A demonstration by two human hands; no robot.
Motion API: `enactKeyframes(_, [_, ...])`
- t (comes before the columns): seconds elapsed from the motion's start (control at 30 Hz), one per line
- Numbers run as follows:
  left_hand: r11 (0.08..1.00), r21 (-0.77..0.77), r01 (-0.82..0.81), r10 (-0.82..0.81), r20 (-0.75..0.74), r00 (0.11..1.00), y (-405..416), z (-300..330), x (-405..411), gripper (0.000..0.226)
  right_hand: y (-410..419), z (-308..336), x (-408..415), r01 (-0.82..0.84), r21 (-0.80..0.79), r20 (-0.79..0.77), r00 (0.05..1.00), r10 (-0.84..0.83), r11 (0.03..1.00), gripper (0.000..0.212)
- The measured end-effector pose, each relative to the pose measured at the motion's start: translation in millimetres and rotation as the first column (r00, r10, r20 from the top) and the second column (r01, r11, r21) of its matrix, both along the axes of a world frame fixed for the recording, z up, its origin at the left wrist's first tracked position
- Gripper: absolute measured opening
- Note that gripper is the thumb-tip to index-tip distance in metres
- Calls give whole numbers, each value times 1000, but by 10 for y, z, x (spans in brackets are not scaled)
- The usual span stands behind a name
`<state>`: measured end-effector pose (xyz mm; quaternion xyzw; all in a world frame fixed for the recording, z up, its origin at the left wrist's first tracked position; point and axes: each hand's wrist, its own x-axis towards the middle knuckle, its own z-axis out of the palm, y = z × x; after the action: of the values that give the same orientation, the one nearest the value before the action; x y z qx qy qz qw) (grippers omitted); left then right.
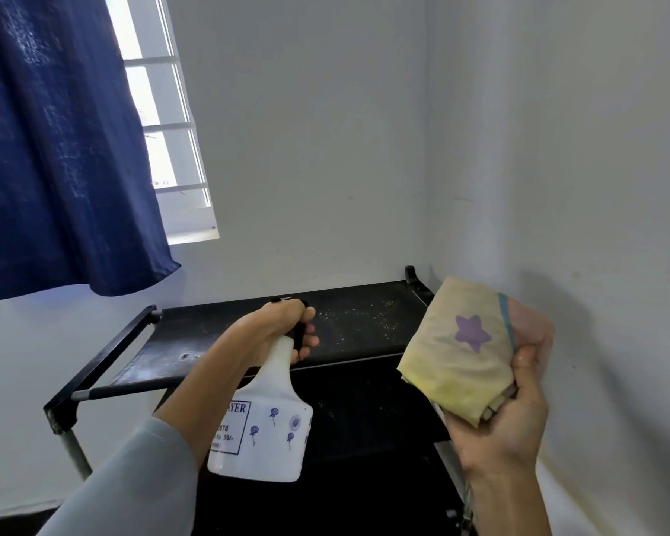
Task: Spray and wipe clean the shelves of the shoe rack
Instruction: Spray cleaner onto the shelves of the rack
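Observation:
A black shoe rack (pixel 93 365) stands in the room's corner. Its top shelf (pixel 364 323) is dark fabric speckled with pale dust and droplets. My left hand (pixel 283 328) grips the black trigger head of a white spray bottle (pixel 264 431), which has blue flower prints; its nozzle is over the top shelf. My right hand (pixel 507 423) holds a folded yellow cloth (pixel 461 350) with a purple star, raised above the rack's right end. A lower shelf (pixel 364 412) shows dark beneath.
White walls close in behind and to the right of the rack. A dark blue curtain (pixel 55 148) hangs at the upper left beside a barred window (pixel 163 121). The rack's grey metal leg (pixel 74 454) stands at the left front.

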<state>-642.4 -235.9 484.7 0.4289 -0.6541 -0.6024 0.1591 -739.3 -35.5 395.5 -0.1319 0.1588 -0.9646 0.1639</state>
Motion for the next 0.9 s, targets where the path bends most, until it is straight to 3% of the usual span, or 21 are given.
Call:
enactKeyframes(0.1, [999, 0, 53, -53, 38, 998, 44, -13, -92, 31, 29, 17, 5, -4, 0, -19, 1000, 4, 1000, 41])
enactKeyframes(0.2, [997, 5, 72, -72, 47, 996, 79, -16, -195, 36, 61, -7, -54, -3, -20, 2, 1000, 3, 1000, 35])
enactKeyframes(0.43, [985, 33, 172, -173, 51, 984, 284, 17, -447, 27, 75, -10, -70, 1, -10, -3, 1000, -2, 1000, 44])
enactKeyframes(0.73, [994, 3, 109, -109, 10, 994, 406, -5, -445, 22, 7, 3, -25, 1, -45, 21, 1000, 0, 999, 33])
enactKeyframes(0.9, [988, -117, 100, -119, -171, 978, 385, -162, -49, 19, -169, -24, 44, -110, -50, 98, 989, 115, 993, 63])
